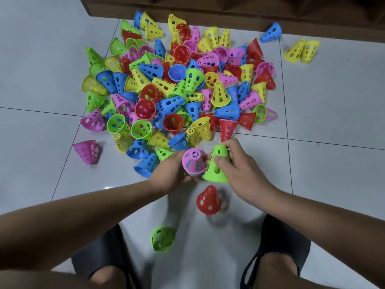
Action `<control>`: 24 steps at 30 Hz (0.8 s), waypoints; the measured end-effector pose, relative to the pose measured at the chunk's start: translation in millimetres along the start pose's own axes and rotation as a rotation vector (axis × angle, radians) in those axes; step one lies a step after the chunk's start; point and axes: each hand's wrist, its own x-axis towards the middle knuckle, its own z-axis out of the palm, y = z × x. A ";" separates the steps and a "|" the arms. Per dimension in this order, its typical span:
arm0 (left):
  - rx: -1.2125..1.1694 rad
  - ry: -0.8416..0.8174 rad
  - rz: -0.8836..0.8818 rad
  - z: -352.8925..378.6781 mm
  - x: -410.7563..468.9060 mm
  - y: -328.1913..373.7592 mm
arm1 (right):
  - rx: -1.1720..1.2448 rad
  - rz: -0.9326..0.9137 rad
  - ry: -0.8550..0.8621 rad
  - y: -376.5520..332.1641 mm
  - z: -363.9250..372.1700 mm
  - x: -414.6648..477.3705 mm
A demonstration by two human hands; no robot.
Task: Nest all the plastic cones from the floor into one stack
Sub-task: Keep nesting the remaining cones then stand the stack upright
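A large heap of perforated plastic cones (179,86) in red, blue, green, yellow and pink lies on the white tile floor. My left hand (170,171) grips a short nested stack (193,161) topped by a pink cone, held just above the floor. My right hand (239,165) holds a green cone (216,165) right beside that stack, narrow end up, nearly touching it. A red cone (208,200) looks blurred below my hands. A green cone (162,238) lies on its side between my knees.
Stray cones lie apart from the heap: a pink one (88,151) at left, a blue one (271,32) and two yellow ones (302,51) at far right. A dark wooden furniture base (208,9) runs along the back. My knees (277,265) frame the near floor.
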 end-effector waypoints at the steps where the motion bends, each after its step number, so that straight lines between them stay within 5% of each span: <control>1: 0.021 0.005 0.012 0.1 -2.4 -0.8 | -0.007 0.006 0.011 1.1 6.3 0.0; 8: -0.115 0.156 -0.261 1.2 -54.1 11.0 | 0.032 -0.006 0.060 15.2 24.2 5.5; 11: -0.087 0.097 -0.088 -6.4 -103.6 20.6 | 0.033 -0.036 0.067 16.3 19.0 3.2; 16: 0.157 -0.324 0.338 -6.3 -164.0 12.3 | 0.056 -0.314 0.111 -0.9 15.3 -7.4; 20: 0.351 -0.422 0.348 8.8 -173.6 -6.5 | -0.021 -0.474 0.059 -13.9 30.0 4.1; 24: 0.316 -0.399 0.302 12.2 -167.4 -22.6 | -0.245 -0.378 -0.081 1.0 39.5 17.5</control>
